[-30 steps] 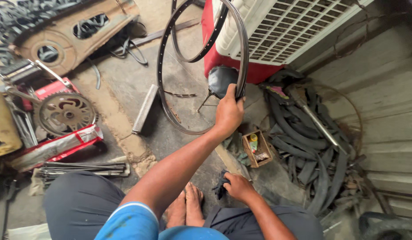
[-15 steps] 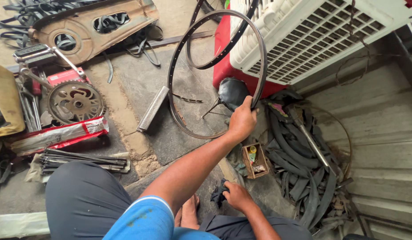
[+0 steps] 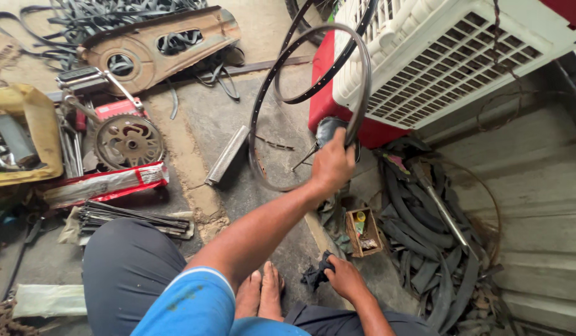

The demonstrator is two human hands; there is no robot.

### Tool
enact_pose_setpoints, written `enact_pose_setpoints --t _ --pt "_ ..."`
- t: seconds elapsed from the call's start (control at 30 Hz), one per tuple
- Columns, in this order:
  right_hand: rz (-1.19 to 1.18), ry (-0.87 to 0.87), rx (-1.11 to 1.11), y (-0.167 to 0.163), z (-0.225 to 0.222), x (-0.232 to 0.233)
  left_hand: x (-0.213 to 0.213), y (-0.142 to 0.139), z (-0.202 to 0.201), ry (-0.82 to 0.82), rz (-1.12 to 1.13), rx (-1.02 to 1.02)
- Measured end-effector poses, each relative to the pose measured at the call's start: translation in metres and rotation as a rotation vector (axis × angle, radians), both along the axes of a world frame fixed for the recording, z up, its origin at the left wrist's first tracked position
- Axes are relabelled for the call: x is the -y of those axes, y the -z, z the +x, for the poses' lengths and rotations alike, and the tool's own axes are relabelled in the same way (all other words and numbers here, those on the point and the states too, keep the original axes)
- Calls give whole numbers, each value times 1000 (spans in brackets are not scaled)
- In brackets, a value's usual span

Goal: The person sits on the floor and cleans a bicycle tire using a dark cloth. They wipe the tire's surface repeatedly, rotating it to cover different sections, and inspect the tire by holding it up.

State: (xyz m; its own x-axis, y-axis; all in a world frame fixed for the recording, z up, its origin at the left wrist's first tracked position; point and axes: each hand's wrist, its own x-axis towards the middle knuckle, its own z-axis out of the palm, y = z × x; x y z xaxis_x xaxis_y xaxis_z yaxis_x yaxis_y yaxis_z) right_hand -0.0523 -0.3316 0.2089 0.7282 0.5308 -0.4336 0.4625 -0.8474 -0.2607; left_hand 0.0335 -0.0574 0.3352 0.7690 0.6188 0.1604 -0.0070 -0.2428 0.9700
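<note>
In the head view, a bare black metal bicycle wheel rim is held upright by the left hand, whose fingers are clamped around its near right edge. The rim's lower arc rests on the concrete floor at the middle of the scene. A second black rim is seen just behind it, leaning against a red and white grilled plastic cooler at the far right.

The right hand is lowered near the person's bare feet, and its fingers are closed on a dark crumpled rag. Just beyond that hand, a small open wooden box holding little parts is set on the floor, and a heap of black rubber tyre strips is piled to its right.

On the left, a toothed metal chainwheel is laid beside a red-wrapped bundle, with a bunch of thin metal spokes nearer. A rusty brown chain guard lies at the far left.
</note>
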Motion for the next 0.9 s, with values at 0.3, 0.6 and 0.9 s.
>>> enact_pose_setpoints --t 0.3,0.6,0.9 --pt "100 -44 -11 36 20 16 -126 8 101 -206 182 144" --pt "-16 -80 -213 111 53 41 -162 56 202 -237 364 299" --pt "-21 -109 -369 131 76 25 -177 65 257 -211 363 355"
